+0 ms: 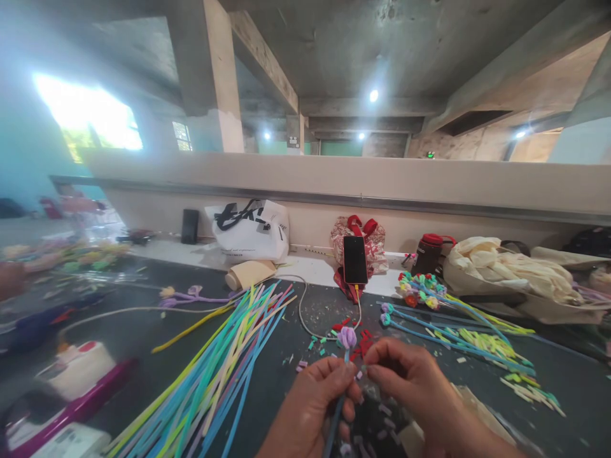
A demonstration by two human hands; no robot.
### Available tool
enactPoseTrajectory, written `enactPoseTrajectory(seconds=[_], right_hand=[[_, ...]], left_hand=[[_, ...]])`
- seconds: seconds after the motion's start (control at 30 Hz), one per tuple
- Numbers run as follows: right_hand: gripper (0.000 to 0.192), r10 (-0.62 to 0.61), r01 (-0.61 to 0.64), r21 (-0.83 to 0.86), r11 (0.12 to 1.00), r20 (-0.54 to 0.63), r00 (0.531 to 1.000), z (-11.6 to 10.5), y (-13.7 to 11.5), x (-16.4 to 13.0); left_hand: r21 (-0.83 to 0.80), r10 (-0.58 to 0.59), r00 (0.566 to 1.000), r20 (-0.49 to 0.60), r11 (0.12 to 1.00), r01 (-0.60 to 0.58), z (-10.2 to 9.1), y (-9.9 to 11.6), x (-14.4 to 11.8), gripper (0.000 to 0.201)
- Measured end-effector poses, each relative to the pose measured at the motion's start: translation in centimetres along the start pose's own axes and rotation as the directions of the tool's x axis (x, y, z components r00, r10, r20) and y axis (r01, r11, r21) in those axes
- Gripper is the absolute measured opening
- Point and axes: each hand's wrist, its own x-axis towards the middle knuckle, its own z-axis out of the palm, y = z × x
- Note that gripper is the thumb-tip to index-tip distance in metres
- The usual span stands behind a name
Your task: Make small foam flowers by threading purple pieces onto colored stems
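Observation:
My left hand (310, 407) pinches a thin blue stem (334, 423) topped by a small purple flower bud (347, 337), holding it upright over the dark table (267, 375). My right hand (415, 388) is close beside it, its fingertips pinched at the stem just under the bud. Small red pieces (365, 342) lie on the table just behind the bud. A fan of long coloured strips (224, 356), blue, green, yellow and pink, lies to the left of my hands.
Finished stems with coloured buds (429, 299) lie at the right. A phone (355, 259) leans on a red bag at the back, its cable looping over the table. A white bag (251, 230), a red-lidded bottle (428, 252), cream cloth (506, 267) and a pink-handled tool (76, 407) lie around.

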Motion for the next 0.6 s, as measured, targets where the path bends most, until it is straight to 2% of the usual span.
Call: enactPoseTrajectory(seconds=[0.13,0.33,0.5,0.6], right_hand=[[0.005,0.031,-0.032,0.047,0.998,0.027,0.999,0.3,-0.1,0.0],[0.004,-0.067,0.069,-0.097,0.993,0.021,0.997,0.2,-0.1,-0.4],[0.004,-0.119,0.125,-0.154,0.980,0.045,0.992,-0.1,-0.2,-0.6],[0.015,-0.127,0.130,-0.097,0.987,0.031,0.991,-0.8,-0.1,-0.4]], left_hand=[[0.019,-0.007,1.000,-0.011,1.000,0.007,0.3,0.2,-0.4,0.023],[-0.009,0.052,0.999,-0.004,0.999,-0.052,0.7,-0.1,-0.9,0.019],[0.059,-0.022,0.997,0.071,0.998,0.018,0.3,-0.3,-0.4,0.022],[0.076,-0.017,0.999,0.051,0.997,0.013,0.1,-0.3,-0.2,0.027]])
